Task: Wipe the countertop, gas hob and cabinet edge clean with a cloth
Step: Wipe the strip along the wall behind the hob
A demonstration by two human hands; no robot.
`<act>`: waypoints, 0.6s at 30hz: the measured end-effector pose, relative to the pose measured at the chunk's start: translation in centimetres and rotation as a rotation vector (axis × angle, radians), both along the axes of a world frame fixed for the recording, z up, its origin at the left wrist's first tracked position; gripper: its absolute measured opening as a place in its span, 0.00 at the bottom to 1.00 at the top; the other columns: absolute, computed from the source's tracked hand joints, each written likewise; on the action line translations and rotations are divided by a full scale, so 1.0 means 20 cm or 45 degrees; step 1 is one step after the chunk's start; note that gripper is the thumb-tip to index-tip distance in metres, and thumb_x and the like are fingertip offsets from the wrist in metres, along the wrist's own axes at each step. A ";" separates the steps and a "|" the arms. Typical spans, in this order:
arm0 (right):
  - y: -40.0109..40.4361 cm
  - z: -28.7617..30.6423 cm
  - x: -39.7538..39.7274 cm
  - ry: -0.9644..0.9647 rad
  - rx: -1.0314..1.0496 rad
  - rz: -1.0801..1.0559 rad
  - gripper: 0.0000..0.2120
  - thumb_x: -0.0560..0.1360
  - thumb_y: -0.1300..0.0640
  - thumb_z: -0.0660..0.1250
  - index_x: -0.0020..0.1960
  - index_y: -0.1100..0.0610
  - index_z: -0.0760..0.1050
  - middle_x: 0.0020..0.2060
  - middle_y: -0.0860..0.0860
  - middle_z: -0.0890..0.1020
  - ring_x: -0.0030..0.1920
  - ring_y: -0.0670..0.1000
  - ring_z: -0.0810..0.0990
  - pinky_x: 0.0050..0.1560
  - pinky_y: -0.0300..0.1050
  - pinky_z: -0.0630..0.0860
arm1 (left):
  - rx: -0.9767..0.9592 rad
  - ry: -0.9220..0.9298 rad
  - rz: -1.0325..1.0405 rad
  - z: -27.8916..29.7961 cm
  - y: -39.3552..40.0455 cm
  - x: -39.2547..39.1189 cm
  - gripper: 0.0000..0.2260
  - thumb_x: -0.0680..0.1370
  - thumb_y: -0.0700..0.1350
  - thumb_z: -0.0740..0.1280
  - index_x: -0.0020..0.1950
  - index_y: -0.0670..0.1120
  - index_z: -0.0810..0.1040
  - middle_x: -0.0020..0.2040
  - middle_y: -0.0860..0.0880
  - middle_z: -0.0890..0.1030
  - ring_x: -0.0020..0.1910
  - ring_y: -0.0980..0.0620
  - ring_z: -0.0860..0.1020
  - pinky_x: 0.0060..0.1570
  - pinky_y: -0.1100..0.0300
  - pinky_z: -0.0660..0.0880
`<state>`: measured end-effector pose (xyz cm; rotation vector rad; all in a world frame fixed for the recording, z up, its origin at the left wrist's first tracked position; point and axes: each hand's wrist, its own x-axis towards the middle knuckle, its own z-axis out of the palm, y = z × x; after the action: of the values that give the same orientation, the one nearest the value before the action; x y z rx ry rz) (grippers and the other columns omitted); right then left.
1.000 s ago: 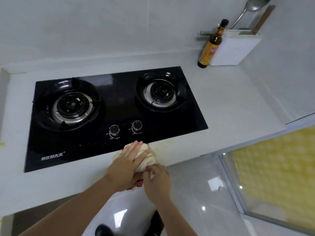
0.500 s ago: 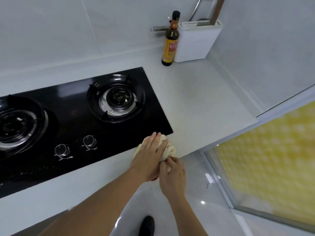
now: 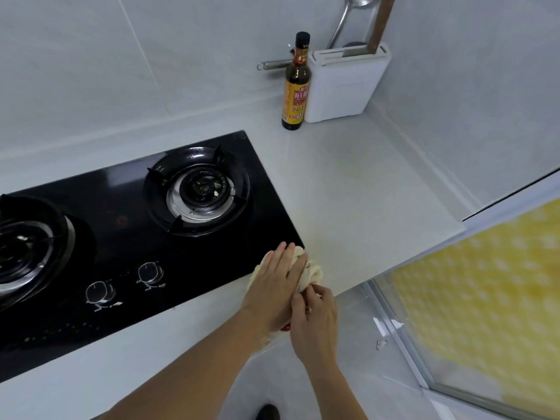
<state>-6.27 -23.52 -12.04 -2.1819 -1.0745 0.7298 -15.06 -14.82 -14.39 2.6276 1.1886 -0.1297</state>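
Two hands work a cream cloth (image 3: 307,272) at the bench (image 3: 363,192) front edge, beside the black gas hob's (image 3: 121,253) right corner. Left hand (image 3: 274,286) presses it with straight fingers; right hand (image 3: 315,319) pinches its near end.

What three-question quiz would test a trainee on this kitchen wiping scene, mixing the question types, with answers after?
1. True or false: the left hand lies flat with straight fingers on the cream cloth.
2. Multiple choice: the cloth sits at which spot? A) beside the sauce bottle B) at the front right corner of the gas hob C) on the left burner.
3. Fill in: the right hand pinches the cloth's near ____.

Key: 1 true; 2 B; 3 edge.
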 end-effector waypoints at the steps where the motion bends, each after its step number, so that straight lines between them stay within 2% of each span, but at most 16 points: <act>1: 0.01 -0.01 0.00 0.007 -0.005 -0.006 0.13 0.82 0.51 0.61 0.59 0.54 0.82 0.57 0.45 0.75 0.60 0.50 0.73 0.58 0.46 0.74 | -0.003 -0.010 0.012 0.00 0.01 0.01 0.33 0.81 0.55 0.52 0.84 0.46 0.46 0.84 0.39 0.46 0.83 0.40 0.43 0.81 0.44 0.46; 4: 0.04 0.01 0.04 0.035 -0.010 -0.041 0.16 0.84 0.50 0.58 0.60 0.55 0.82 0.58 0.47 0.75 0.61 0.50 0.73 0.60 0.46 0.72 | -0.021 -0.061 0.039 0.01 0.03 0.05 0.34 0.78 0.56 0.43 0.83 0.45 0.50 0.84 0.38 0.49 0.83 0.39 0.45 0.81 0.43 0.49; 7: 0.07 0.03 0.06 0.042 -0.009 -0.024 0.18 0.86 0.48 0.56 0.60 0.53 0.82 0.58 0.48 0.76 0.61 0.50 0.71 0.59 0.45 0.68 | -0.045 -0.092 0.060 0.02 0.05 0.07 0.35 0.77 0.57 0.39 0.84 0.44 0.50 0.84 0.39 0.48 0.83 0.40 0.43 0.81 0.43 0.46; 11: 0.09 0.04 0.09 0.060 -0.020 0.000 0.19 0.86 0.47 0.54 0.58 0.52 0.82 0.56 0.46 0.75 0.60 0.48 0.69 0.58 0.44 0.66 | -0.047 -0.101 0.082 0.02 0.07 0.10 0.36 0.77 0.57 0.37 0.84 0.45 0.48 0.84 0.40 0.47 0.83 0.41 0.42 0.81 0.44 0.45; 15: 0.10 0.04 0.09 0.048 -0.062 0.015 0.21 0.86 0.45 0.53 0.60 0.53 0.82 0.59 0.48 0.75 0.61 0.49 0.70 0.57 0.45 0.67 | -0.045 -0.111 0.094 0.02 0.07 0.10 0.36 0.77 0.56 0.38 0.84 0.45 0.50 0.84 0.40 0.49 0.83 0.41 0.43 0.81 0.45 0.44; 18: 0.11 0.05 0.11 0.047 -0.071 0.043 0.21 0.86 0.45 0.53 0.59 0.53 0.82 0.60 0.50 0.75 0.63 0.52 0.70 0.62 0.49 0.69 | -0.066 -0.121 0.108 0.03 0.08 0.11 0.35 0.77 0.56 0.38 0.84 0.45 0.51 0.84 0.40 0.49 0.83 0.41 0.43 0.81 0.44 0.44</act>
<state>-4.15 -21.25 -11.05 -2.1923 -1.0870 0.8214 -12.86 -13.28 -13.77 2.5050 1.2452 -0.0191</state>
